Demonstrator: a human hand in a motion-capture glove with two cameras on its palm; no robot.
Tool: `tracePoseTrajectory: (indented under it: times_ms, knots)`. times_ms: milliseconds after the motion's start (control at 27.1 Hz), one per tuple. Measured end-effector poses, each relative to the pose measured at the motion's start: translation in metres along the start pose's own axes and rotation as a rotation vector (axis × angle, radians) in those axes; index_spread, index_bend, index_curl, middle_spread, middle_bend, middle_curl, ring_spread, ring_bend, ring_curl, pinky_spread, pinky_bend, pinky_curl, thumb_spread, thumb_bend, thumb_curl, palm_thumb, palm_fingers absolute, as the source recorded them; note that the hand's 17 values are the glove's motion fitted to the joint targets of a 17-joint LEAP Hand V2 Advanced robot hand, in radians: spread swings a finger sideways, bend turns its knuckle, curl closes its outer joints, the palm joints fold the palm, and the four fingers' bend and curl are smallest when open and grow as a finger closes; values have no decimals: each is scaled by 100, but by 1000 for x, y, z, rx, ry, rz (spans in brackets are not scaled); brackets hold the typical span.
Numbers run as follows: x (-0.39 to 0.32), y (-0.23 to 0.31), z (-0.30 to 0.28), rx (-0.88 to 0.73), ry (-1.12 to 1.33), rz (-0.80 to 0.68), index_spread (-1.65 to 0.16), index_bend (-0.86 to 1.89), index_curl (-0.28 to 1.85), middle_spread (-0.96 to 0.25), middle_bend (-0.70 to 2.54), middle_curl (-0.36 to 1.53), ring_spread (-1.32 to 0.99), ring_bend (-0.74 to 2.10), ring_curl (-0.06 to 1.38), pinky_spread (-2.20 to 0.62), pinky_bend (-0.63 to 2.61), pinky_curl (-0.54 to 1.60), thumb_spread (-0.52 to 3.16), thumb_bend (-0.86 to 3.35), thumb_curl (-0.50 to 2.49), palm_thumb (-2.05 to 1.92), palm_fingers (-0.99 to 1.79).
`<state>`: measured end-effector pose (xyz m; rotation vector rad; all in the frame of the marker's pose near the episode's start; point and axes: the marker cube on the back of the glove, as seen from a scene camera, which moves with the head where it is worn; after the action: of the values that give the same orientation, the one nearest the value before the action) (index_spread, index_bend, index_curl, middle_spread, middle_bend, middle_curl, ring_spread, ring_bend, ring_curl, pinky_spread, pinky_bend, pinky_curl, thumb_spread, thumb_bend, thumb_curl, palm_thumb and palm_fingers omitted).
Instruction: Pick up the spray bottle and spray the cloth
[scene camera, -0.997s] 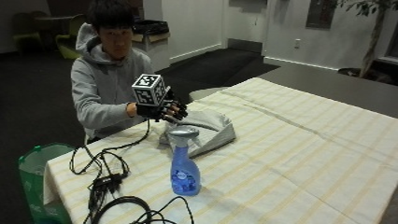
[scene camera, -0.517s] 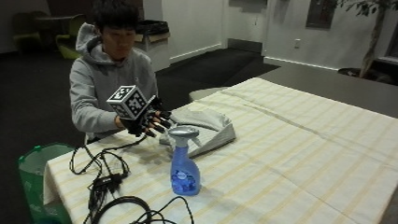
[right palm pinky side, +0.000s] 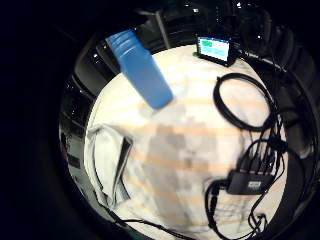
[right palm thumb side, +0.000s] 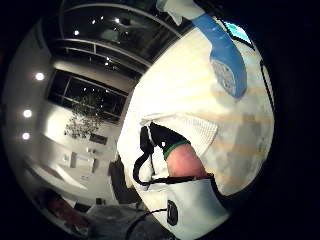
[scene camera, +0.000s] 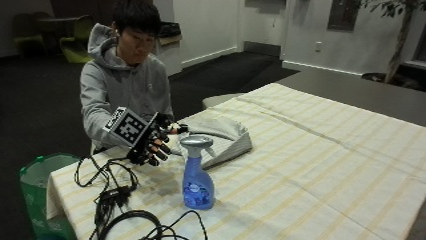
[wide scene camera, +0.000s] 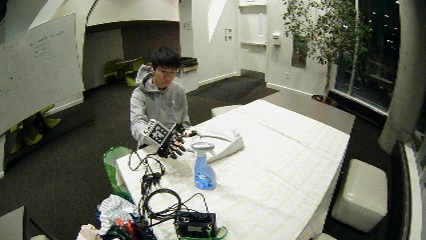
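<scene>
The fingers of the gloved right hand were spread and only loosely bent, holding nothing. The hand hung just above the desk, palm turned toward the spray bottle, close to it but not touching.

The spray bottle stood upright on the desk near its front edge, a clear blue body with a pale grey trigger head on top. In the little finger side palm view its blue body rose from the striped covering, apart from the hand. In the thumb side palm view the bottle appeared with its white head at the far end, and a bare fingertip in the glove's black strap showed in front of the cloth.

The grey cloth lay bunched on the desk just behind the bottle and just beside the hand. It showed as a folded grey heap in the little finger side palm view.

The person, seated at the desk's end in a grey hooded top, looked down toward the hand. The desk carried a cream covering with faint yellow stripes. Black cables lay coiled at its near corner, with a small black hub among them. A green bin stood on the floor beside that corner.
</scene>
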<state>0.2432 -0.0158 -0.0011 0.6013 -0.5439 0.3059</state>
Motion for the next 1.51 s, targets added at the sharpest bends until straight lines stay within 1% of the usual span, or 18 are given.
tracePoseTrajectory:
  times_ms: [222,591,887,960,1071,1219,1256,1367,1441,1515]
  knots:
    - [14,-34,5,21,-53,56,-27,7,15,4,31,33,6,36,26,25,50,35,100,-2,32,50,8]
    - [26,-69,34,70,-343,207,-26,8,13,6,33,34,5,42,28,23,53,36,97,-2,34,56,4]
    - [23,-97,54,127,-483,173,-27,10,13,6,35,34,3,45,29,21,52,36,94,-2,35,59,5]
    - [23,-103,58,148,-523,176,-28,11,14,4,36,34,2,50,30,21,51,35,92,-2,36,61,15]
    - [23,-107,62,170,-542,175,-28,13,15,1,38,35,0,57,30,19,50,33,90,-2,37,64,39]
    - [23,-112,64,187,-493,156,-27,16,18,-2,42,36,-6,68,32,8,48,31,87,-1,38,69,88]
    - [23,-113,64,191,-481,152,-26,14,18,-3,42,36,-6,68,32,6,47,30,86,-1,38,70,93]
    - [20,-118,64,223,-472,154,-24,9,19,-5,56,41,-8,68,34,-1,43,31,85,0,39,75,111]
    - [18,-122,65,258,-499,178,-24,10,20,-6,61,43,-9,67,36,-5,42,33,84,0,40,78,116]
    - [18,-126,66,282,-537,213,-23,15,23,-7,64,45,-11,67,38,-10,43,35,82,2,41,85,128]
